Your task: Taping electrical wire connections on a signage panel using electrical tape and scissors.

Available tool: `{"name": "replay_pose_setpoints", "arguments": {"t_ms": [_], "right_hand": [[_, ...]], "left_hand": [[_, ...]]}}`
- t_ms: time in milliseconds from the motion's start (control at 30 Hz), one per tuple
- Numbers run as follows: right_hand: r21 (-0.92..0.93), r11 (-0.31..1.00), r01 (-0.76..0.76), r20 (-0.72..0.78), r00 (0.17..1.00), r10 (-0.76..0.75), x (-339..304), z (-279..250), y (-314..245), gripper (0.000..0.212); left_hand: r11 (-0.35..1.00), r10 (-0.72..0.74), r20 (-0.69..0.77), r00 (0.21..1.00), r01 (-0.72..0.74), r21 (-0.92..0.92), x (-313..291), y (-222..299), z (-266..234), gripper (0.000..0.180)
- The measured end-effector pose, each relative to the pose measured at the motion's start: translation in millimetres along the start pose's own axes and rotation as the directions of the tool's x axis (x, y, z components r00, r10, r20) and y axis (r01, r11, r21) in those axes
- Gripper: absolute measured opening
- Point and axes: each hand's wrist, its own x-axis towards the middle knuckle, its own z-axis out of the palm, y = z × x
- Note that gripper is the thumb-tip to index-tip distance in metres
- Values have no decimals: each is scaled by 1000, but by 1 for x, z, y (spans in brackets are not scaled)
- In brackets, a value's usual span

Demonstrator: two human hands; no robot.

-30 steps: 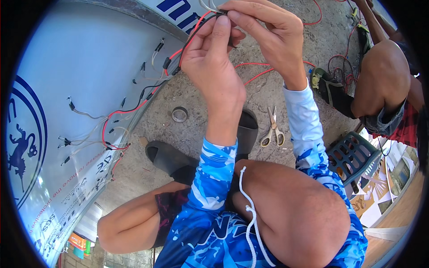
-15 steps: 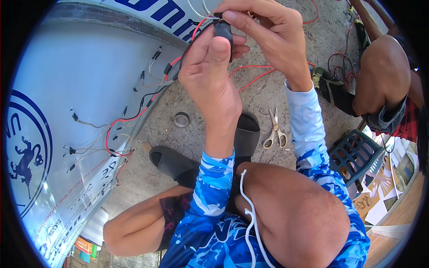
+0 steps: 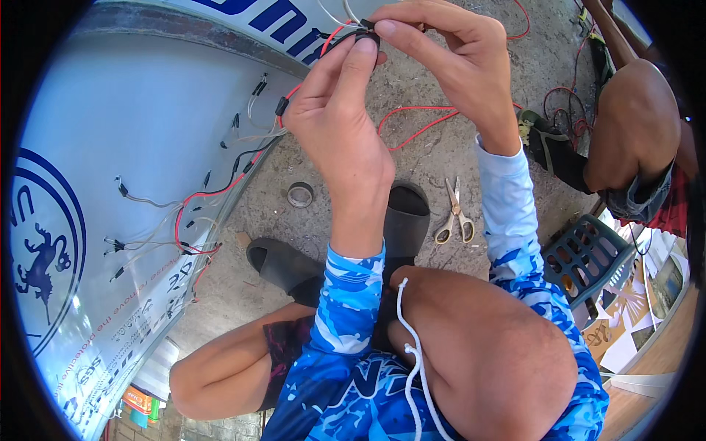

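At the top of the view, my left hand [image 3: 342, 121] is closed, thumb against fingers, on a piece of black tape [image 3: 360, 35] at a wire joint. Thin white wires [image 3: 332, 15] and a red wire [image 3: 332, 37] run into the joint. My right hand [image 3: 471, 70] pinches the black tape or joint between thumb and index finger, right beside the left fingertips. The fingers partly hide the exact joint. On the left leans a large white sign panel [image 3: 184, 103] with red, black and grey wires [image 3: 197, 197] along its edge.
Scissors [image 3: 455, 213] and a tape roll [image 3: 299, 195] lie on the concrete floor [image 3: 346, 235] before my sandals [image 3: 287, 266]. Red cable [image 3: 415, 110] loops beyond. Another person's leg [image 3: 634, 125] is at right, above a dark plastic crate-like stool [image 3: 588, 253] and paper scraps [image 3: 621, 351].
The black tape strip that stood upright above my left thumb is now mostly hidden in the fingers. My left fingers have closed in, and my right hand has shifted slightly right and down.
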Motion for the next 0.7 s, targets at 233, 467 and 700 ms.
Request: {"name": "replay_pose_setpoints", "arguments": {"t_ms": [233, 467, 700], "right_hand": [[-151, 936, 317, 13, 948, -319, 0, -6, -7, 18], [-223, 916, 333, 57, 943, -329, 0, -9, -13, 22], [-288, 834, 471, 33, 875, -483, 5, -2, -8, 26]], "left_hand": [[999, -24, 10, 1000, 24, 45, -2, 11, 0, 19], [991, 38, 90, 995, -49, 121, -2, 27, 2, 17], [958, -35, 136, 990, -5, 286, 5, 60, 4, 13]]}}
